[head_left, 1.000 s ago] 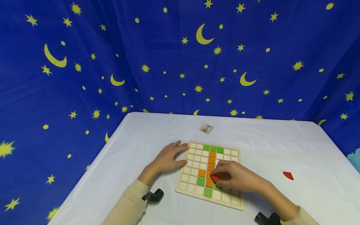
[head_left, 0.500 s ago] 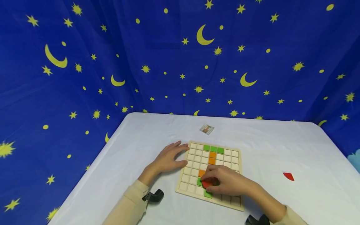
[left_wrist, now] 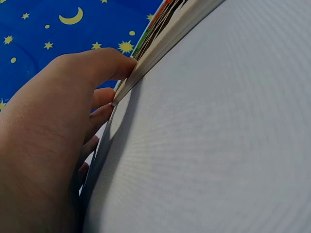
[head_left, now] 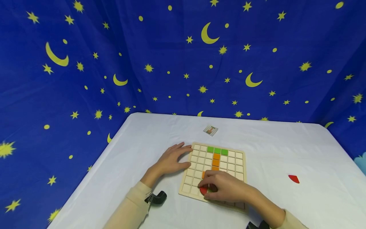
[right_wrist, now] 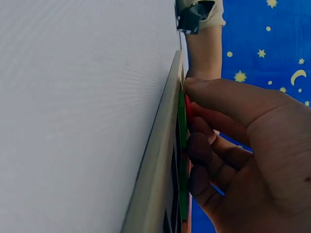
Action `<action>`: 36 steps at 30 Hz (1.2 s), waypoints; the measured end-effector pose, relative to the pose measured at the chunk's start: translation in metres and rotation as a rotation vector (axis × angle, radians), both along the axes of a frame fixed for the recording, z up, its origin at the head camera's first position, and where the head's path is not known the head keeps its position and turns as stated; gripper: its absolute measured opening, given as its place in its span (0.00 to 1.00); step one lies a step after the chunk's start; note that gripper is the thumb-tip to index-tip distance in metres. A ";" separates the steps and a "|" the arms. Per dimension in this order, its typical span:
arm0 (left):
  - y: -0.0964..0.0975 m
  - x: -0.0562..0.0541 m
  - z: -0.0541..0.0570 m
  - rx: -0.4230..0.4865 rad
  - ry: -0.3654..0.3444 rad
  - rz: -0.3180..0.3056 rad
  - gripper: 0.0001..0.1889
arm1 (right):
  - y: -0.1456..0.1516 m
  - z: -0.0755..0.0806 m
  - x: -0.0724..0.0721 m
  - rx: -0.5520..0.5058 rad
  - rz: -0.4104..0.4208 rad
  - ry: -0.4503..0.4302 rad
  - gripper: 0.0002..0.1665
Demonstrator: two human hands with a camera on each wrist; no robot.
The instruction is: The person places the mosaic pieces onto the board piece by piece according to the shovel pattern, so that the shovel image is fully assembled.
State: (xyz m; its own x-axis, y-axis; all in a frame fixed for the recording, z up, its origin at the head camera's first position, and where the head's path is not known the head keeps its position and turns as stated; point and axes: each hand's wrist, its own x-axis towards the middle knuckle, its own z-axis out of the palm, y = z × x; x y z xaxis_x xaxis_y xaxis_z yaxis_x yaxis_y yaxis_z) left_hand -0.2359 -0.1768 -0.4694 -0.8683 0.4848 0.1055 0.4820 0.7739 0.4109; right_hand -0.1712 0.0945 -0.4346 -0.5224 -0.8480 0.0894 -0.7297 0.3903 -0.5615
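Observation:
A square wooden grid board [head_left: 245,165] lies on the table, with pale squares and rows of coloured tiles. Green tiles [head_left: 217,150] line part of its far row, and a column of orange tiles [head_left: 216,163] runs down from them. Over the near-left part of the board, my right hand [head_left: 228,186] pinches a red piece with a rounded edge [head_left: 203,190] between thumb and fingers; the palm covers several squares. In the right wrist view that red piece [right_wrist: 189,109] is close to the board's surface. My left hand [head_left: 170,161] touches the board's left edge with fingers extended.
A red piece with one curved side [head_left: 294,179] lies on the white tablecloth [head_left: 271,149] right of the board. Behind the board is a small card [head_left: 210,130] with a printed grid. A blue starry curtain [head_left: 171,57] hangs behind and beside the table.
My right hand has moved left across the board with the red piece, from the orange column toward the near-left squares. The left hand has kept its place at the board's edge.

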 end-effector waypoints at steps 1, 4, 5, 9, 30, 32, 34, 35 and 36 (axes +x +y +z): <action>0.000 0.000 0.000 -0.001 0.000 0.000 0.32 | -0.001 0.000 0.001 -0.001 0.001 0.003 0.15; 0.000 0.000 0.001 -0.003 0.001 -0.001 0.32 | -0.001 0.000 0.003 -0.007 0.004 0.016 0.13; 0.000 0.000 0.001 -0.002 -0.002 -0.001 0.32 | -0.001 0.000 0.003 -0.009 0.004 0.018 0.12; 0.001 0.000 0.002 0.006 -0.003 -0.010 0.32 | -0.001 0.001 0.004 -0.020 0.008 0.010 0.09; 0.002 0.000 0.002 0.003 0.003 -0.016 0.32 | 0.006 -0.001 0.002 -0.037 -0.020 -0.013 0.09; 0.002 0.001 0.002 0.005 0.005 -0.017 0.32 | 0.010 -0.001 0.002 -0.040 -0.024 -0.022 0.10; 0.002 0.001 0.002 -0.003 0.007 -0.010 0.32 | 0.016 0.000 0.001 -0.040 -0.035 -0.029 0.10; 0.002 0.001 0.001 -0.005 0.009 -0.007 0.32 | 0.020 0.001 0.000 -0.042 -0.041 -0.031 0.09; 0.002 0.001 0.001 -0.005 0.010 -0.004 0.32 | 0.024 0.001 0.000 -0.042 -0.051 -0.035 0.09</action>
State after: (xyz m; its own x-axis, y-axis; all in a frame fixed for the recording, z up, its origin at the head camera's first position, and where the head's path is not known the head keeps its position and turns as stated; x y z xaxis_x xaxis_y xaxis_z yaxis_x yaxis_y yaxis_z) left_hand -0.2348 -0.1753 -0.4681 -0.8651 0.4891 0.1116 0.4893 0.7736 0.4027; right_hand -0.1715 0.1185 -0.4331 -0.5685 -0.8159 0.1056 -0.6889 0.4020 -0.6031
